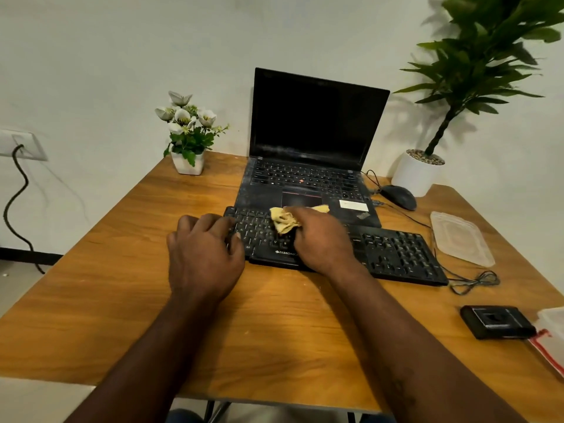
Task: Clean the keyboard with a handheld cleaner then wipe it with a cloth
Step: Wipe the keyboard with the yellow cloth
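Head view: a black keyboard [393, 254] lies flat on the wooden table [122, 270], just in front of an open laptop [317, 123] with a dark screen. The keyboard's long axis is skewed. Its left end points toward ten o'clock and its right end toward four o'clock, and the key rows face the person.

The left hand [204, 254] holds down the keyboard's left end. Its fingers are bent and close together over the keys, and the thumb lies along the near rows. The right hand [323, 239] is on the middle-left keys. Its fingers are closed round a bunched yellow cloth [282, 221], which sticks out at the hand's eleven o'clock and touches the keys. A bit of the cloth also shows past the knuckles at one o'clock, over the laptop's palm rest.

Seen from the keyboard:
- A white flower pot [187, 163] stands at eleven o'clock.
- A black mouse [399, 196] sits at two o'clock, and a tall potted plant [418, 174] stands just beyond it.
- A clear plastic lid [460, 239] lies at three o'clock, near a loose coil of cable [476, 282].
- A small black device [497, 326] rests at five o'clock.
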`<state>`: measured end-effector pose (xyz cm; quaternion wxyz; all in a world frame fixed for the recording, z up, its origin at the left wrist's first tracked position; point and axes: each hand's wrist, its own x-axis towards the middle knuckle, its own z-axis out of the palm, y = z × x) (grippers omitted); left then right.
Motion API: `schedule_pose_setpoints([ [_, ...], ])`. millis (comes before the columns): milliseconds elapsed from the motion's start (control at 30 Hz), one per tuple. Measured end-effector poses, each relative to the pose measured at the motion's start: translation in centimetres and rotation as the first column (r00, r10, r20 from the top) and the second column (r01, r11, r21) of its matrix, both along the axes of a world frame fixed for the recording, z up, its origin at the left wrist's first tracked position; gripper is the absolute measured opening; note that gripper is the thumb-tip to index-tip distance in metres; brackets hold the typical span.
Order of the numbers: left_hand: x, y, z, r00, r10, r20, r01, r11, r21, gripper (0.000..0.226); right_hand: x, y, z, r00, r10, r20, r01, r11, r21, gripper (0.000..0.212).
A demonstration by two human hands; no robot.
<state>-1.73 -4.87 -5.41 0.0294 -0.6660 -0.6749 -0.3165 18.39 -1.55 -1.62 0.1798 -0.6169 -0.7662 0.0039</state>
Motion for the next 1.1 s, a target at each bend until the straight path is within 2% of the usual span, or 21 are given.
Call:
schedule_pose_setpoints([
  [67,1.0,0.6,0.2,0.995,-0.085,-0.055,0.086,0.996,0.01,0.039,-0.7,0.4,0.0,0.996,0.093,0.02,-0.093,0.996,0.005,0.052],
  [133,2.1,1.5,0.5,0.978,-0.159,-0.138,0.161,0.987,0.0,0.04,-0.2,0.4,0.2,0.995,0.092,0.033,-0.092,0.996,0.009,0.049],
  [233,2.9,3.2,1.4,0.959,-0.187,-0.212,0.181,0.982,-0.049,0.044,2.4,0.4,0.8,0.996,-0.046,0.079,0.047,0.999,-0.003,0.046],
  [300,2.7,4.8,1.8,0.964,-0.165,-0.207,0.151,0.985,-0.079,0.045,4.5,0.9,1.2,0.978,-0.184,0.098,0.186,0.982,-0.015,0.041],
  [367,1.7,6.2,2.1,0.975,-0.136,-0.178,0.117,0.987,-0.109,0.05,5.7,1.4,1.3,0.953,-0.287,0.1,0.288,0.958,-0.001,0.036],
  [433,0.0,7.4,1.7,0.99,-0.107,-0.096,0.095,0.987,-0.128,0.055,5.6,1.6,0.9,0.951,-0.298,0.088,0.299,0.954,-0.001,0.032],
  [533,-2.1,8.0,0.7,0.98,-0.15,0.132,0.17,0.973,-0.157,0.061,3.6,1.3,0.2,0.984,-0.174,0.045,0.173,0.985,0.008,0.034],
  [567,-2.3,8.1,0.6,0.973,-0.168,0.157,0.193,0.968,-0.163,0.064,2.7,1.2,0.0,0.993,-0.117,0.026,0.116,0.993,0.022,0.034],
  [633,-1.7,7.9,0.5,0.976,-0.191,0.105,0.207,0.964,-0.169,0.07,1.6,1.3,-0.1,0.999,-0.044,0.025,0.043,0.998,0.045,0.034],
  [733,0.0,7.4,1.0,0.965,-0.262,-0.013,0.258,0.957,-0.133,0.078,1.4,1.7,0.1,0.997,-0.067,0.041,0.065,0.997,0.033,0.036],
  [800,1.6,6.7,1.4,0.941,-0.329,-0.083,0.319,0.941,-0.116,0.079,2.4,1.5,0.3,0.992,-0.125,0.014,0.125,0.992,0.015,0.037],
  [933,4.2,5.3,1.7,0.879,-0.414,-0.236,0.378,0.907,-0.183,0.09,5.8,0.6,0.9,0.959,-0.283,-0.023,0.282,0.959,-0.031,0.04],
  [1033,4.3,4.9,1.6,0.874,-0.415,-0.253,0.368,0.905,-0.214,0.097,9.7,-0.2,1.4,0.903,-0.428,-0.041,0.426,0.903,-0.053,0.038],
  [1100,4.1,4.8,1.6,0.87,-0.422,-0.257,0.365,0.899,-0.242,0.101,11.5,-0.7,1.5,0.853,-0.51,-0.107,0.507,0.86,-0.058,0.033],
])
